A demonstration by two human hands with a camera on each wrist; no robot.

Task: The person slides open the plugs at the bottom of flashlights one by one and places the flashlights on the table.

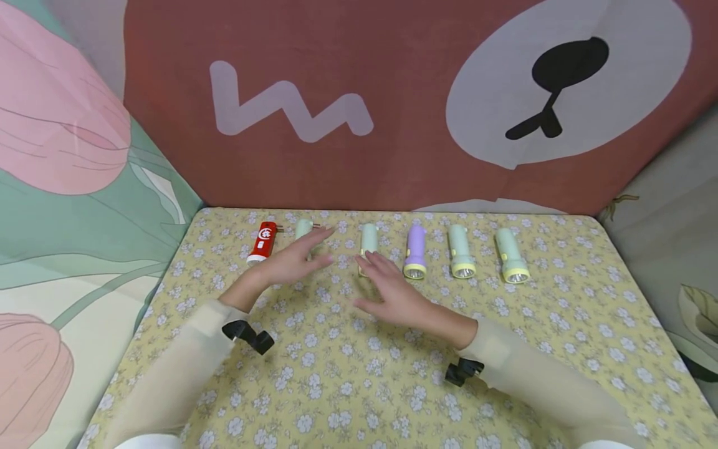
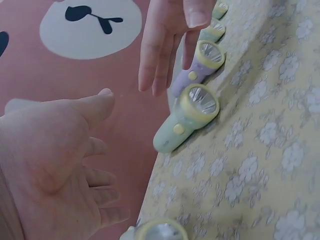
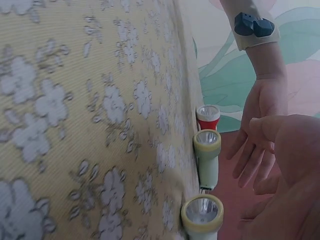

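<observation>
My left hand [image 1: 293,259] hovers over the left part of the row of flashlights, fingers extended, holding nothing. It partly hides a pale green flashlight [image 1: 303,227] with metal plug prongs out; a red flashlight [image 1: 266,239] lies just left of it. My right hand [image 1: 395,298] is spread in the air, palm turned inward, and overlaps the lower end of another pale green flashlight [image 1: 369,236]. In the left wrist view, the left hand [image 2: 55,165] shows a relaxed, empty palm. The right wrist view has the right hand [image 3: 285,175] empty too, above the flashlights.
Right of the hands lie a purple flashlight [image 1: 416,246] and two pale green flashlights, one inner [image 1: 460,249] and one outer [image 1: 510,254], lenses toward me. A flowered cloth [image 1: 336,374] covers the table. A red-brown printed curtain [image 1: 404,156] stands along its back edge.
</observation>
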